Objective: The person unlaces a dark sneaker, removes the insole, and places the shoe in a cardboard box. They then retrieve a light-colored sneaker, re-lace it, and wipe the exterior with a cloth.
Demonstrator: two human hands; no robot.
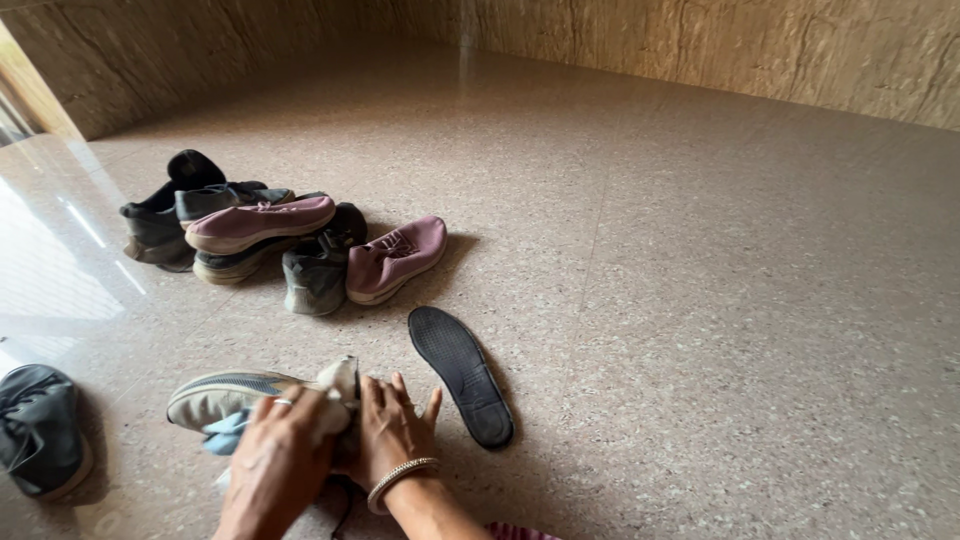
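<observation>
Both my hands are on a beige sneaker [222, 392] with a dark stripe, which lies on its side on the floor at the bottom left. My left hand [278, 462], a ring on one finger, grips the shoe's opening from the near side. A bit of light blue material [226, 436] shows just under it. My right hand [392, 428], with a bracelet on the wrist, presses against the heel end with its fingers spread. A black insole [462, 376] lies flat on the floor just right of my right hand, apart from it.
A pile of shoes sits further back on the left: two pink ones [392, 260] [260, 222] and several dark grey ones [316, 270]. Another dark shoe [40, 430] lies at the far left edge. Speckled stone floor [720, 330] stretches right to a stone wall [800, 50].
</observation>
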